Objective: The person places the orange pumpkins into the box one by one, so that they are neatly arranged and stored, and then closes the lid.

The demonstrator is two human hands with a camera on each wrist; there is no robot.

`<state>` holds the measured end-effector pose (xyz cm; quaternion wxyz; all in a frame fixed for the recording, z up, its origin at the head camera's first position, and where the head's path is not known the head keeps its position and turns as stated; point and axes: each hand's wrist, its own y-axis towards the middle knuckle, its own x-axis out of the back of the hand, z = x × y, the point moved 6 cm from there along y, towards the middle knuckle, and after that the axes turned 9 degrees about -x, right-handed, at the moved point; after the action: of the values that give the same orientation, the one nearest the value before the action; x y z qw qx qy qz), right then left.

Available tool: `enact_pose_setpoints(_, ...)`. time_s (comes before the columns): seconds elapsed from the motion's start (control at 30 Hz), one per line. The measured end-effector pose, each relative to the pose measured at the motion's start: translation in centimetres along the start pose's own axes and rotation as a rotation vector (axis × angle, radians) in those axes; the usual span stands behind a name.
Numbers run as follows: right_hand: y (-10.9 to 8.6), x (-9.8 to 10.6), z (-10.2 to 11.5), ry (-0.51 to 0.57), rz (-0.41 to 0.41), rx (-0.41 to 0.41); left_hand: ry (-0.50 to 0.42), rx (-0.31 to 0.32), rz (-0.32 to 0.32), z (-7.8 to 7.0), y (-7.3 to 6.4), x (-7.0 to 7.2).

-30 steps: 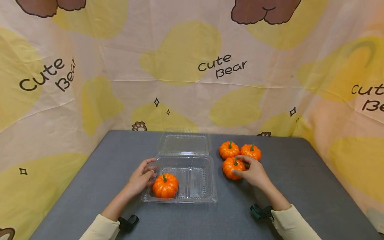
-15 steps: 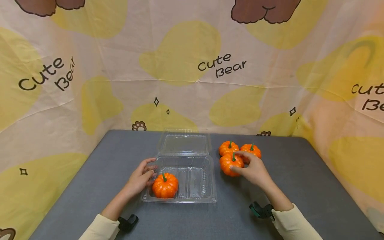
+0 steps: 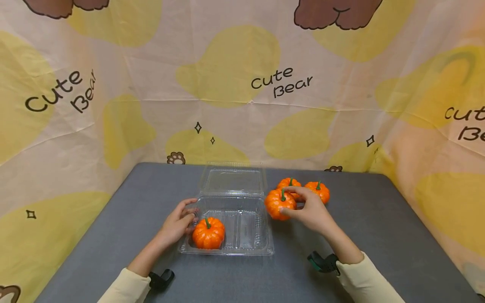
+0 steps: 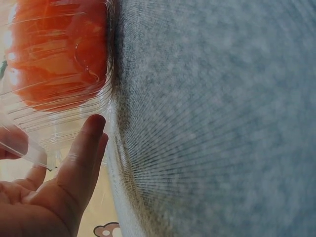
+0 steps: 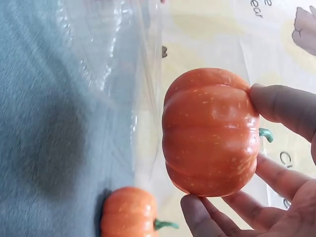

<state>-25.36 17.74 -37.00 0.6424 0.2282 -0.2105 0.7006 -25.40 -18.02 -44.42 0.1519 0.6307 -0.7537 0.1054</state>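
Observation:
In the head view an orange toy pumpkin (image 3: 275, 205) is held up by my right hand (image 3: 312, 212), thumb and fingers around its right side. Close up in the right wrist view, that pumpkin (image 5: 210, 131) hangs above the table with its green stem sideways. A clear plastic clamshell box (image 3: 246, 252) lies opened out at the middle. Another pumpkin (image 3: 208, 234) sits in its front left part. My left hand (image 3: 176, 225) rests at the box's left side. In the left wrist view its fairly straight fingers (image 4: 81, 153) lie along the ribbed plastic wall.
Two more pumpkins stand behind my right hand: one (image 3: 286, 182) partly hidden, the other (image 3: 320, 192) to its right. The box's lid (image 3: 233, 181) lies back toward the patterned cloth backdrop (image 3: 227, 63). All of it sits on a grey table (image 3: 379, 235).
My right hand has lifted the front pumpkin off the table and carried it left, toward the box's right edge. The left hand and the box stay where they were.

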Motion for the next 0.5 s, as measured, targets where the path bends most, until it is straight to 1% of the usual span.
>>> enact_pose_setpoints(0.07, 0.0, -0.4, 0.4, 0.011, 0.011, 0.009, 0.002, 0.003, -0.005, 0.1, 0.0, 0.0)
enact_pose_setpoints(0.3, -0.2, -1.9, 1.8, -0.031, 0.037, 0.05, 0.015, 0.009, -0.017, -0.1, 0.0, 0.0)
enact_pose_setpoints(0.5, -0.4, -3.6, 2.9, -0.001, 0.111, 0.1, 0.012, 0.013, -0.009, -0.2, -0.1, 0.0)
